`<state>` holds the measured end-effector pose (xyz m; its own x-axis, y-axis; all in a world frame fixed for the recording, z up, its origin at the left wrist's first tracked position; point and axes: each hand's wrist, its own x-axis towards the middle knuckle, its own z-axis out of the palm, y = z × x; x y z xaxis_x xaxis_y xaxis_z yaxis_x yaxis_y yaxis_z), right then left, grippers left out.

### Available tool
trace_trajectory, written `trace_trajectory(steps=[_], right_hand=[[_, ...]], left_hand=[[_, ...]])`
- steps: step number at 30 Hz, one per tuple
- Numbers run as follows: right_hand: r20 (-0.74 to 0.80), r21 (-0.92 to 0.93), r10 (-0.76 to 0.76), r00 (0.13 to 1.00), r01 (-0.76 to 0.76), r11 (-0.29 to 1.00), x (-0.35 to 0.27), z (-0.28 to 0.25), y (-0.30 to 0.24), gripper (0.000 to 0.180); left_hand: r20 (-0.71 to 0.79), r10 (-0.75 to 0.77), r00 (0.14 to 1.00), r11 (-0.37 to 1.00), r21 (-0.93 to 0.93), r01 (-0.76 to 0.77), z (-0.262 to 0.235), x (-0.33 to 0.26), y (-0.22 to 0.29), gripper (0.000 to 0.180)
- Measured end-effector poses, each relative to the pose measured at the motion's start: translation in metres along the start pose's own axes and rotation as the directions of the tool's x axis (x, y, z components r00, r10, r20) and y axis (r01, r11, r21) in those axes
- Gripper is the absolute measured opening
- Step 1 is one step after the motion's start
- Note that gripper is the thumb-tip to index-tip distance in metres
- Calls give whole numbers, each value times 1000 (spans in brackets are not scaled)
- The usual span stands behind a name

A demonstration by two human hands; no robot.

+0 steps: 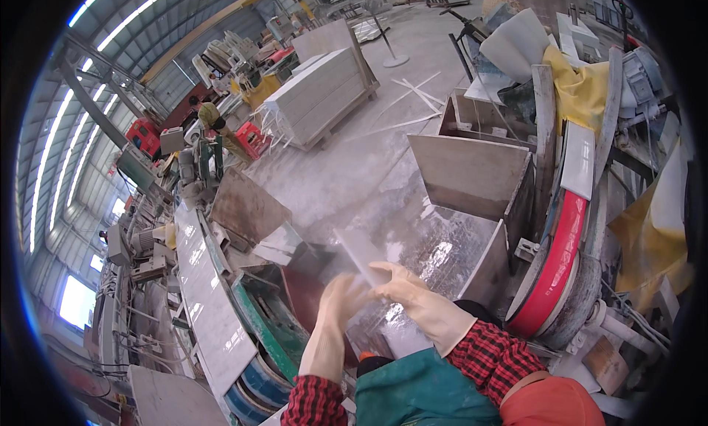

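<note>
Both my hands wear long cream rubber gloves over red-and-black checked sleeves. A thin, flat white strip (pixel 357 250), apparently stone, slants up and away between them, in front of my body. My right hand (pixel 399 281) has its fingers closed round the strip's near end. Close against the strip's left side is my left hand (pixel 340 301); motion smears its fingers, so its grip does not show clearly. A teal apron (pixel 420 391) covers my lap below.
A conveyor (pixel 214 301) with a pale slab and green guard runs along my left. On my right, a red belt (pixel 549 275) curves round a wheel beside an open-topped panelled bin (pixel 472 172). Stacked slabs (pixel 317 98) stand ahead; another person (pixel 214 120) is far left. The floor is wet.
</note>
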<state>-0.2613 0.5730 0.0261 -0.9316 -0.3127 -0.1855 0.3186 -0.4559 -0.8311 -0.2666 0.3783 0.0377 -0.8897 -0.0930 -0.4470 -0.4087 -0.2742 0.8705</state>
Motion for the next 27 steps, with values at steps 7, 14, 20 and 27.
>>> trace_trajectory(steps=[7,14,20,27], right_hand=[[295,-843,-358,886,418,339,2,-11,0,73],[269,-667,-376,887,453,592,13,-7,-7,69],[40,-599,-264,964,235,765,28,-15,-7,61],[92,-561,-301,949,299,772,48,-34,19,53]], left_hand=[[136,6,991,993,-114,9,-13,50,-31,31],[-65,305,950,909,-277,-311,-31,21,-20,38],[-352,343,871,745,-463,-480,-154,-29,-6,44],[-644,285,710,608,-451,-653,-256,-133,-43,41]])
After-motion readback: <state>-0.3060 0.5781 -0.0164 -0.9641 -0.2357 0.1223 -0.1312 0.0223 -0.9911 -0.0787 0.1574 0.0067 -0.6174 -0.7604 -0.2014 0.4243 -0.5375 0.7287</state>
